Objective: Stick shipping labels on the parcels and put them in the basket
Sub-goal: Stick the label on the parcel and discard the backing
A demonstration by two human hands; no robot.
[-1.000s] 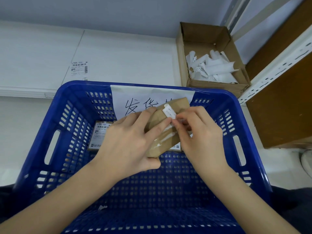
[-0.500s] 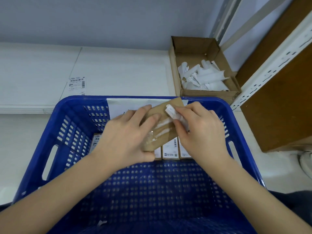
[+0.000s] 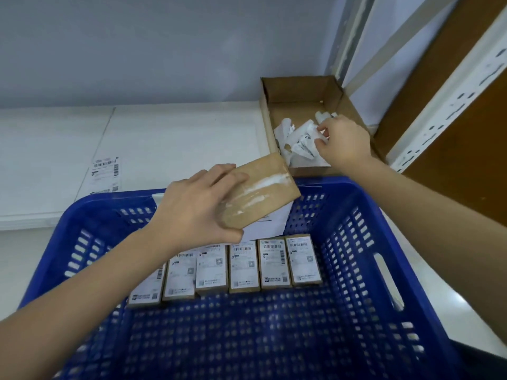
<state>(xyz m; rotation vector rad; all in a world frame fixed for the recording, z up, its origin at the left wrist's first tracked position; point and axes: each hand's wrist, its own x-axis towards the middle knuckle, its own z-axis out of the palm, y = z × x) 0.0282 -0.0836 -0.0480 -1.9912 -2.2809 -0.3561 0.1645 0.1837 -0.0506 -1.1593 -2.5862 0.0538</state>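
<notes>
Now | left hand (image 3: 196,212) fingers grasp parcel (image 3: 263,193), long axis up-right | right hand (image 3: 343,141) fingers unclear

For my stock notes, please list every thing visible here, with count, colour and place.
basket: one, blue, in front, near.
labelled parcels: six visible, brown with white labels, in a row in the basket.
held parcel: one, brown, above the basket's far rim.
box: one, brown cardboard, far right.
paper scraps: several, white, in the box.
label sheet: one, white, on the table at left.
left hand: holds the held parcel.
right hand: over the paper scraps.
</notes>
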